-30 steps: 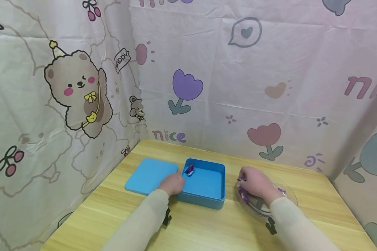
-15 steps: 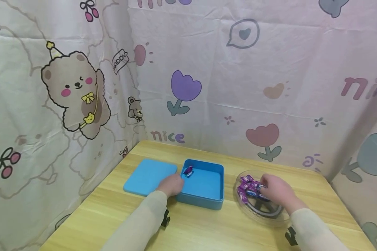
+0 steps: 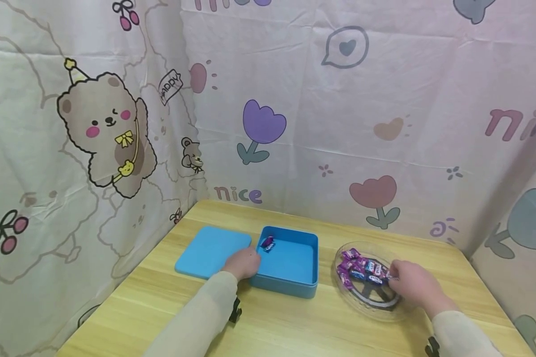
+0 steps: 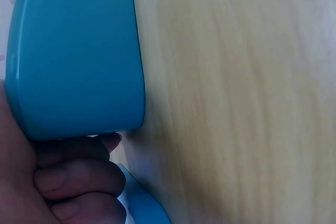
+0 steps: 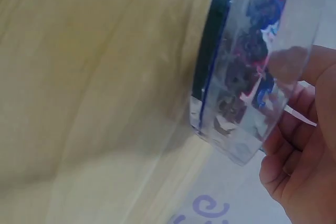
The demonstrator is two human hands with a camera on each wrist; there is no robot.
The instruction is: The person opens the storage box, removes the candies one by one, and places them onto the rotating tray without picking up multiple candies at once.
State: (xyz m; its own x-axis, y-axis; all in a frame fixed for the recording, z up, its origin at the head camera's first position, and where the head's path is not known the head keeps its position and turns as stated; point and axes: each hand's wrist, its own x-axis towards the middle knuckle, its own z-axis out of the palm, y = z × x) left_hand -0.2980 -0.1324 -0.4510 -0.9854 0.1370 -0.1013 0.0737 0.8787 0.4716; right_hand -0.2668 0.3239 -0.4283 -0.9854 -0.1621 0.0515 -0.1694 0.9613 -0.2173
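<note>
The blue box (image 3: 290,263) stands uncovered on the table, a few wrapped candies (image 3: 268,243) in its far-left corner. At its left wall, my left hand (image 3: 243,263) grips the edge; in the left wrist view the fingers (image 4: 79,177) curl beside the box's outer side. To the right is a round clear plastic dish (image 3: 362,307) with several purple and blue candies (image 3: 355,270) heaped in its left and middle. My right hand (image 3: 413,282) reaches over the dish's right rim and pinches a wrapped candy (image 3: 387,275), mostly covered by the fingertips.
A flat blue lid (image 3: 210,250) lies on the wooden table (image 3: 295,327), left of the box and partly behind the left hand. Patterned cloth (image 3: 303,99) hangs along the table's back and sides.
My right hand has moved rightward across the dish from its left side to its right rim, uncovering the heaped candies. My left hand stays at the box; the view has shifted slightly.
</note>
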